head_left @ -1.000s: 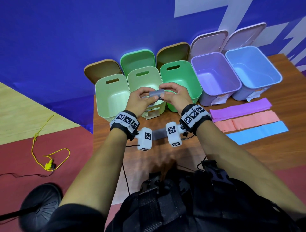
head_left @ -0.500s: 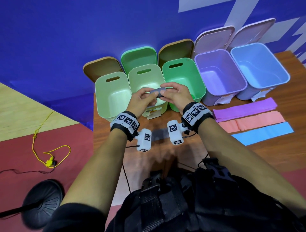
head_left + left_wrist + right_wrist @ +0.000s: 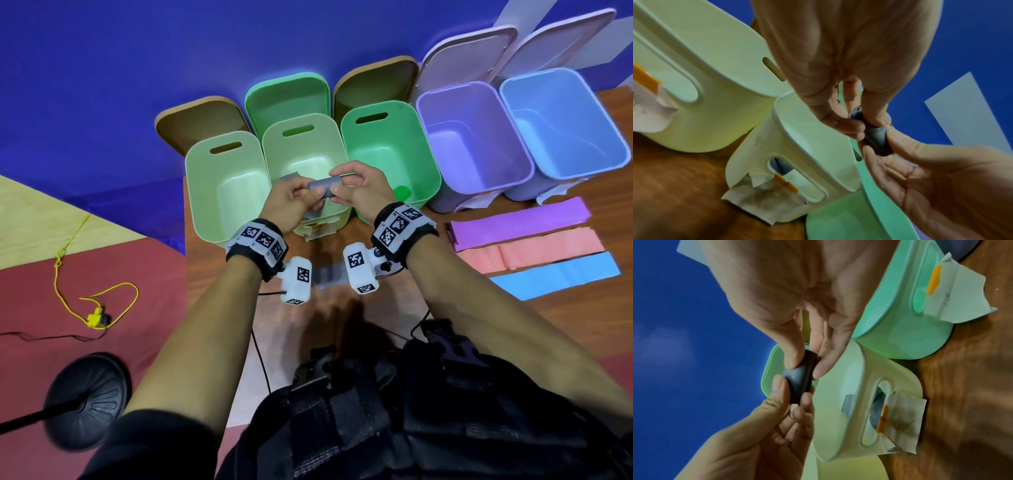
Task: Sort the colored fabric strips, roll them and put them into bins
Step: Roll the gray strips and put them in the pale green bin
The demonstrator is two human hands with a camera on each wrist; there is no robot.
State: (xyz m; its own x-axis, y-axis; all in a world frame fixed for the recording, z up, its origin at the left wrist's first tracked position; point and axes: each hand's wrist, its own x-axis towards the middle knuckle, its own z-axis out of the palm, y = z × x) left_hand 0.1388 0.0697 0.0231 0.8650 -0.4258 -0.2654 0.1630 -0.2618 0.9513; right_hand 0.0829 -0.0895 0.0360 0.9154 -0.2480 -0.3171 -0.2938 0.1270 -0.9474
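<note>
At frame centre, over the pale green middle bin [image 3: 337,161]: left hand [image 3: 291,202] pinches the left end of the grey strip roll [image 3: 325,186], right hand [image 3: 363,195] pinches the right end, fingers of both curled round it. Roll's long axis runs left-right, level with the bin's near rim, loose tail hanging down toward the bench [image 3: 565,308]. Both hands equally close; bin opening lies straight below and ahead. Far right: purple strip [image 3: 520,228], pink strip [image 3: 534,251], blue strip [image 3: 555,279] lie flat, unrolled.
</note>
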